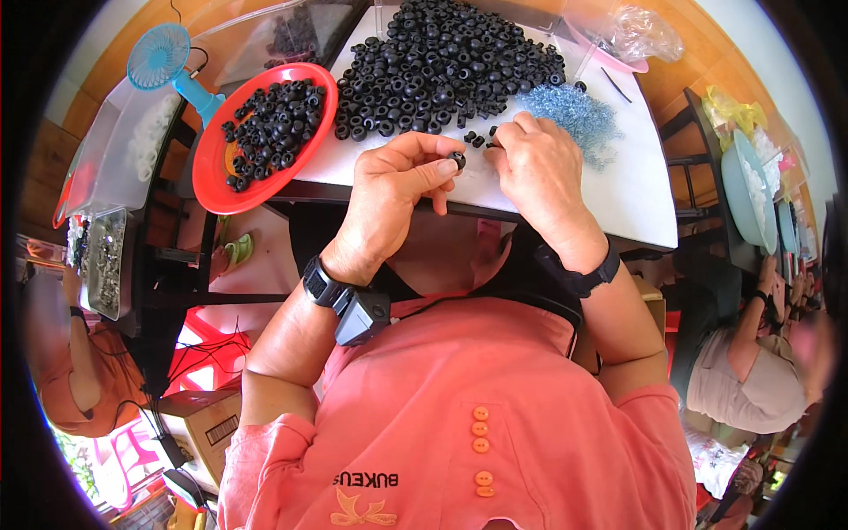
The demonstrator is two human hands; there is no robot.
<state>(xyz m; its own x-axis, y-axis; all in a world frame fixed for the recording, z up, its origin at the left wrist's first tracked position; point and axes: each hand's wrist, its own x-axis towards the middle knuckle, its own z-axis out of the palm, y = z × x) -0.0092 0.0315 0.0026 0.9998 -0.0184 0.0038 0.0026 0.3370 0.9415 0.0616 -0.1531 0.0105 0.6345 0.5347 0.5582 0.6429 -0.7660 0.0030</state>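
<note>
Between its thumb and forefinger my left hand pinches a black ball-shaped plastic piece with a hole in it, just off the table's near edge. My right hand is close by on the right, over the white tabletop, its fingers curled together; what they grip, if anything, is hidden. Several small black pieces lie between the two hands. Beyond them spreads a large heap of black hollow plastic pieces. A mound of tiny bluish translucent pieces sits beside my right hand.
A red plate with more black pieces overhangs the table's left edge. Behind it stands a blue fan. Clear plastic bags lie at the far right. People sit at side tables, with a pale blue basin on the right.
</note>
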